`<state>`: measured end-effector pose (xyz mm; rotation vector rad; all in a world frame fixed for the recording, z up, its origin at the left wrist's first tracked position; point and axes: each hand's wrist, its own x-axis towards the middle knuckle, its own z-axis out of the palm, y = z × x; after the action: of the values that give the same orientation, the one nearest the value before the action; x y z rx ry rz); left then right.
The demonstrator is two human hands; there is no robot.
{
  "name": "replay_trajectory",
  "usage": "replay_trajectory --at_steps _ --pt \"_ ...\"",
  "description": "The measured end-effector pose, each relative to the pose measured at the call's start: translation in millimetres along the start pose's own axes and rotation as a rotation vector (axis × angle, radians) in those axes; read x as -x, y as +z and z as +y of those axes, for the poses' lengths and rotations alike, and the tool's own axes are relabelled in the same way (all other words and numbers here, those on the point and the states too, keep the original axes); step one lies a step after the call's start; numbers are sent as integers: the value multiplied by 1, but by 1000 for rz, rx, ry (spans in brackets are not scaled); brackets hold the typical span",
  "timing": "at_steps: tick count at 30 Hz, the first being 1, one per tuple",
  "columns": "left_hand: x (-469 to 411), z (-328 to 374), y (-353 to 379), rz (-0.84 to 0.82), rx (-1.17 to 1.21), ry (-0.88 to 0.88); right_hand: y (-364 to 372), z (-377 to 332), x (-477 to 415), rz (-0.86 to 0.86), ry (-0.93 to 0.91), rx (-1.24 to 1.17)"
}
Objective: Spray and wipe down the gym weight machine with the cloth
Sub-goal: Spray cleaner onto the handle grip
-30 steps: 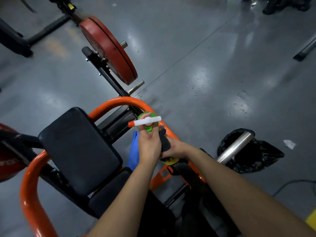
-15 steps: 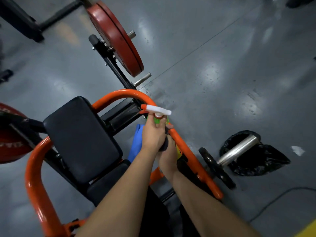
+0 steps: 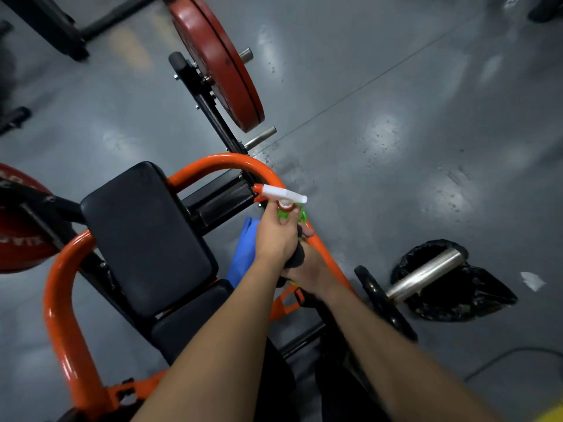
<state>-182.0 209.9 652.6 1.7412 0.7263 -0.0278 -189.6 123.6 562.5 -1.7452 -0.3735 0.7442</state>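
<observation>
The weight machine has a curved orange tube frame (image 3: 219,161) and a black padded seat (image 3: 146,239). My left hand (image 3: 275,239) grips a green spray bottle (image 3: 288,213) with a white head and an orange nozzle that points left, just over the orange tube. Right behind it, my right hand (image 3: 309,271) holds a dark cloth (image 3: 297,257) wrapped against the orange tube. A blue cloth (image 3: 243,251) hangs below my left hand, beside the seat.
A red weight plate (image 3: 219,62) stands on a black arm ahead, and another red plate (image 3: 18,226) sits at the left edge. To the right, a chrome sleeve (image 3: 423,275) with a small black plate (image 3: 384,303) lies over a black bag (image 3: 457,287). Grey floor lies all around.
Both hands have slid a little up the orange tube toward its bend, with the dark cloth staying on the tube. The bottle's head has turned slightly. The view has shifted.
</observation>
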Motion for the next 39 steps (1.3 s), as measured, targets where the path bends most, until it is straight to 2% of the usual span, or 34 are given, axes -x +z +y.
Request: replay_trajectory --at_steps 2,3,5,6,7,9,10,11,14,16,17,19,23,25,27,28,29,30,31,33,34,36,37,39 --pt "-1 0 0 15 -9 -5 37 -7 18 423 60 -210" --pt "-1 0 0 14 -7 -9 51 -16 24 527 146 -343" --pt "0 3 1 2 -18 -13 62 -29 31 581 270 -533" --pt "0 4 1 1 -27 -8 55 -30 31 563 246 -476" --pt "0 4 1 2 -33 -3 41 -24 26 480 165 -319" --pt "-1 3 1 3 -25 -7 4 -11 10 138 1 52" --pt "-2 2 1 5 -20 -9 -14 -6 0 -34 -21 198" --pt "-4 0 2 10 -27 -10 -32 -10 -8 -207 45 241" --pt "-4 -1 3 47 -81 -5 -64 -29 -32 -678 227 131" --pt "-5 -1 4 74 -84 -10 -66 -34 -38 -781 252 168" --pt "-6 -1 4 80 -76 -15 -63 -27 -38 -731 236 203" --pt "-7 -3 4 76 -56 -21 -48 -7 -27 -501 150 230" --pt "-9 -6 4 77 -56 2 11 -1 16 155 -34 -308" --pt "-12 -9 4 79 -86 3 40 -13 21 476 -17 -332" --pt "-13 -8 3 57 -130 -2 56 -23 20 648 61 -287" --pt "-13 -7 3 49 -142 -7 55 -23 20 651 72 -233" --pt "-12 -7 3 50 -148 -13 51 -18 19 629 63 -193" --pt "-12 -6 3 52 -147 -14 39 -18 19 522 43 -185" --pt "-11 -5 3 54 -146 -20 26 -13 15 375 58 -262" --pt "-12 -4 3 59 -151 -34 -6 -9 1 -52 221 -396" --pt "-11 -5 3 57 -158 -36 -23 -10 -11 -247 251 -211" --pt "-10 -3 3 53 -156 -54 -48 -13 -29 -440 225 334" --pt "-10 -3 3 53 -150 -64 -52 -14 -35 -526 218 463" --pt "-8 0 3 55 -146 -62 -54 -12 -36 -602 218 467"
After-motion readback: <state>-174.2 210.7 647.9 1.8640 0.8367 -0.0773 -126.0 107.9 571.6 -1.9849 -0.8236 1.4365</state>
